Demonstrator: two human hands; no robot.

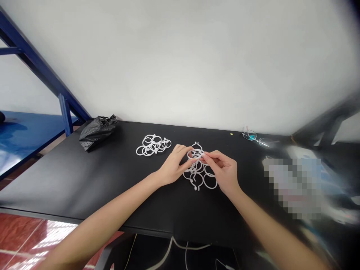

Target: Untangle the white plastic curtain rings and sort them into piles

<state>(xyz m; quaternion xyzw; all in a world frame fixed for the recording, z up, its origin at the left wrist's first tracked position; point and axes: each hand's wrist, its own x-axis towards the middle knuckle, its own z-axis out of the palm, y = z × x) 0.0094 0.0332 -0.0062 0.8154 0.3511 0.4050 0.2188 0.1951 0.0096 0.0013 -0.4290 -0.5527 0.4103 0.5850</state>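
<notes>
Between both hands is a white plastic ring (pixel 196 154), lifted just over a pile of similar rings. My left hand (pixel 174 163) grips its left side between thumb and fingers. On the other side, my right hand (pixel 222 168) pinches the ring's right edge near its clasp. Beneath lies the pile of white rings (pixel 210 181), some with their clasps apart; part of it is hidden by the hands. A second group of white rings (pixel 149 149) rests on the black table (pixel 112 187), left of my left hand.
A crumpled black plastic bag (pixel 98 132) lies at the table's back left. Eyeglasses (pixel 250 135) sit near the wall at the back right. Blurred plastic packaging (pixel 292 187) covers the right side. A blue metal frame (pixel 45 63) slants at the left. Cables (pixel 168 249) hang below the front edge.
</notes>
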